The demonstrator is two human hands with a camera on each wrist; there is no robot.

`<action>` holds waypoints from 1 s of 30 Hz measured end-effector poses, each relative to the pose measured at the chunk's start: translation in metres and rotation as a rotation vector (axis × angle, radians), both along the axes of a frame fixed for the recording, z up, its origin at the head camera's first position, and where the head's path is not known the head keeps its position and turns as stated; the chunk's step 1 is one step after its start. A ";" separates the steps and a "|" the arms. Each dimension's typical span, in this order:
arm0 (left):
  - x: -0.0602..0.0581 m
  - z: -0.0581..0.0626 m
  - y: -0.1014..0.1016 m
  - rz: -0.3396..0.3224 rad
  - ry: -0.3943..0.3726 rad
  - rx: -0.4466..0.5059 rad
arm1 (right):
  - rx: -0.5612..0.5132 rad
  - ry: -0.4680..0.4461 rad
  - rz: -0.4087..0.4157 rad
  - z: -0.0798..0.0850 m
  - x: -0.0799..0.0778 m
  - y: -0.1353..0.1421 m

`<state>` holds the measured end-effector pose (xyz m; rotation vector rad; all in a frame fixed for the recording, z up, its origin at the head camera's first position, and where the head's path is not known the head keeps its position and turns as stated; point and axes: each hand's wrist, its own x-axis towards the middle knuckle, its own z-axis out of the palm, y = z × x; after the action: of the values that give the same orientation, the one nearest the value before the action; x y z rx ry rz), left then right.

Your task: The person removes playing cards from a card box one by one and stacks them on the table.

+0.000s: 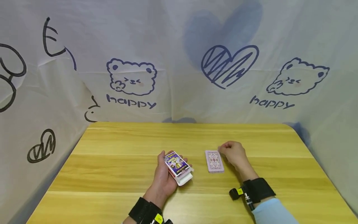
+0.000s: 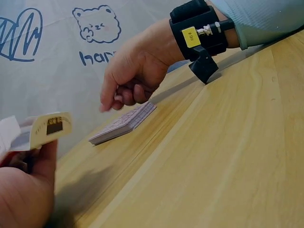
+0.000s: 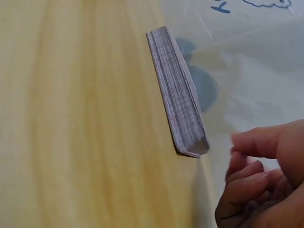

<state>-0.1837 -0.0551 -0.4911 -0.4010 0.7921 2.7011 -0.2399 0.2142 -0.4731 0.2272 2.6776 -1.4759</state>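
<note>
- Two hands are seen over the table (image 1: 112,174): a card box (image 1: 179,167) is held in the left hand (image 1: 163,179), with fingers curled round its sides, near the middle of the table and slightly toward its front edge.
- Just beside the box, to its right, a deck of cards (image 1: 214,161) lies flat, face down, squared into a neat stack.
- At the deck's far right corner the right hand (image 1: 234,154) is poised, fingers loosely curled and gripping nothing; whether a fingertip touches the deck cannot be told.
- Inside the box nothing can be made out; its flap end looks open in the left wrist view, and the contents are hidden.
- The stack could be knocked askew or fanned if its corner is nudged carelessly.
- The box could be crushed if squeezed too hard.
</note>
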 end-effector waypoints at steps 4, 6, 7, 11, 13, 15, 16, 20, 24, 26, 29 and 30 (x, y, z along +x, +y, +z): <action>-0.001 0.001 0.000 0.032 0.037 0.018 | 0.024 0.108 -0.039 0.010 0.009 -0.008; -0.002 0.002 0.000 0.043 0.042 0.023 | 0.002 0.151 -0.028 0.018 0.016 -0.017; -0.002 0.002 -0.001 0.051 0.041 0.020 | -0.016 0.163 -0.012 0.021 0.020 -0.022; -0.002 0.003 -0.002 0.085 0.053 0.016 | -0.148 0.135 0.068 0.032 0.035 -0.047; -0.003 0.002 -0.002 0.106 0.074 0.019 | -0.216 0.095 0.093 0.034 0.043 -0.061; -0.003 0.002 -0.002 0.119 0.101 0.026 | -0.275 0.062 0.113 0.035 0.049 -0.074; -0.003 0.002 -0.002 0.121 0.114 0.024 | -0.300 0.048 0.124 0.034 0.052 -0.080; -0.003 0.002 -0.002 0.122 0.157 0.022 | -0.355 0.005 0.161 0.029 0.061 -0.096; -0.002 0.003 -0.002 0.120 0.186 0.027 | -0.404 -0.044 0.153 0.028 0.067 -0.104; -0.001 0.003 -0.002 0.115 0.200 0.027 | -0.412 -0.059 0.131 0.028 0.068 -0.107; 0.000 0.004 -0.002 0.103 0.218 0.021 | -0.416 -0.079 0.114 0.026 0.068 -0.107; 0.001 0.004 -0.002 0.099 0.224 0.016 | -0.422 -0.081 0.113 0.025 0.067 -0.107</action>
<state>-0.1828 -0.0569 -0.4867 -0.1376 0.8281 2.8782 -0.1728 0.1069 -0.4484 0.1022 2.2087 -1.8958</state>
